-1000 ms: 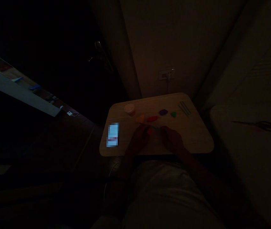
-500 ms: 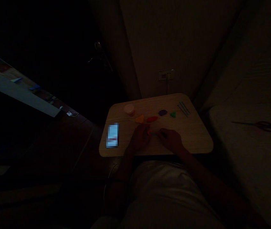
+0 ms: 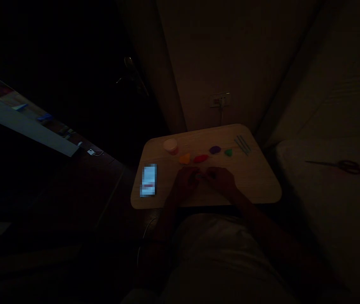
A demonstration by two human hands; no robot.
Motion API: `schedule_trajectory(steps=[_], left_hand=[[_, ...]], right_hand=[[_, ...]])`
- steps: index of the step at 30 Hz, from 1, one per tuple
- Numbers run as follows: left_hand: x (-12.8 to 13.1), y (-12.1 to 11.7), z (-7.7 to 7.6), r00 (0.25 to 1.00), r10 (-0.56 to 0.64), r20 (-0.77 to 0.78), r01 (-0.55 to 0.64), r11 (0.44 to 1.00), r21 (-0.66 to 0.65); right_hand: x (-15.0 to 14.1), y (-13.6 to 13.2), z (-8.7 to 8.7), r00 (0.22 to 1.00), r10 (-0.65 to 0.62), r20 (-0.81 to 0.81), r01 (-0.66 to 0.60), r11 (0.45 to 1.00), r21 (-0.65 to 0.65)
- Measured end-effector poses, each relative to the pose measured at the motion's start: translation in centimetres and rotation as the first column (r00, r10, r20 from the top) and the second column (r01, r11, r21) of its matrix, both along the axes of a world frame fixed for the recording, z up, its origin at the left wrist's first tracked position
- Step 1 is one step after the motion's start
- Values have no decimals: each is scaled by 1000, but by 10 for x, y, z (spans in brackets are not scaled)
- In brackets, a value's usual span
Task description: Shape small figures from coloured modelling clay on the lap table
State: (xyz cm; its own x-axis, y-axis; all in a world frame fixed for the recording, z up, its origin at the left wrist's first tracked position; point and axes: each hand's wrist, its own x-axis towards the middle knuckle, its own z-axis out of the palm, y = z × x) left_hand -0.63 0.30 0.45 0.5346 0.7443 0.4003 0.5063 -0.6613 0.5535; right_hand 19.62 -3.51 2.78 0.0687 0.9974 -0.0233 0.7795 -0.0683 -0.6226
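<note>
Over the front of the small wooden table [image 3: 255, 185], my left hand [image 3: 186, 180] and my right hand [image 3: 221, 180] are close together, fingers closed. A thin greenish stick [image 3: 200, 175] shows faintly between them, pinched by my right hand. My left fingers close round its other end, where a small reddish lump is mostly hidden in the dark. Just beyond my hands lie modelling clay lumps: an orange one [image 3: 185, 158], a red one [image 3: 201, 158], a purple one [image 3: 215, 150] and a green one [image 3: 228, 152].
A tub [image 3: 170, 146] stands at the back left, and a lit phone [image 3: 148, 180] lies at the left edge. Three thin sticks [image 3: 242, 145] lie back right. Scissors [image 3: 350, 166] rest on a pale surface to the right. A socket [image 3: 220, 99] with a plugged cable is on the wall.
My right hand has moved left, up against my left hand. Less of the stick shows between them, and the reddish lump is now hidden. The view has shifted slightly.
</note>
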Motion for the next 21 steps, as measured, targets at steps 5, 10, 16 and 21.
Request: schedule_trajectory(steps=[5,10,16,21], left_hand=[[0,2,-1,1000,-28,-1,28,1000,6],[0,1,1,1000,-18,-21,17,1000,-7],[0,1,-1,1000,-23,-17,24,1000,12],[-1,1,-1,1000,-23,-19,23,1000,-4]], right_hand=[[-6,1,0,998,-15,60,15,1000,11],[-5,-1,-3,998,7,65,-9,999,31],[-4,0,-3,996,19,84,-20,1000,9],[-3,1,-4,998,15,69,-16,1000,5]])
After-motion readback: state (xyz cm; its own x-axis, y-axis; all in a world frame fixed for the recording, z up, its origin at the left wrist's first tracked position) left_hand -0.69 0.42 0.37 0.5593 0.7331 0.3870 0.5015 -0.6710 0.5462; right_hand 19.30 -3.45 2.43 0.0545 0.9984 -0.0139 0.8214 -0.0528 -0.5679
